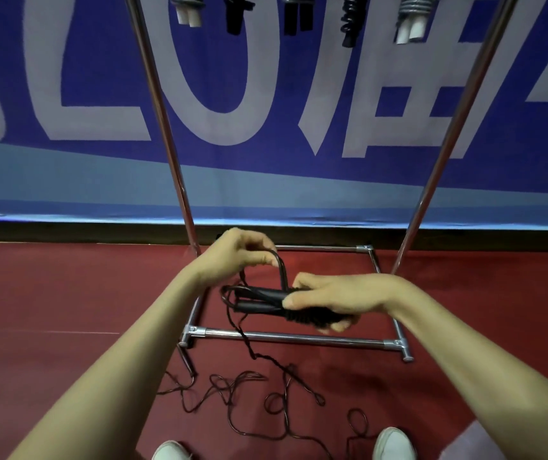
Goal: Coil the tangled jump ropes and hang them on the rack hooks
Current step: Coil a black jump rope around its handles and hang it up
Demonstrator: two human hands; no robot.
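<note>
My right hand (332, 298) grips the two black handles of a jump rope (259, 302), held side by side with cord wound round their right end. My left hand (239, 252) pinches a loop of the black cord (281, 265) just above the handles. The rest of the cord (249, 390) hangs down and lies tangled on the red floor in front of my feet. Several coiled ropes (412, 11) hang from the top of the metal rack at the upper edge of the view.
The chrome rack's two uprights (163, 121) rise left and right of my hands, and its base frame (292, 336) lies on the floor beneath them. A blue banner (66, 94) covers the wall behind. My white shoes (394, 443) stand near the loose cord.
</note>
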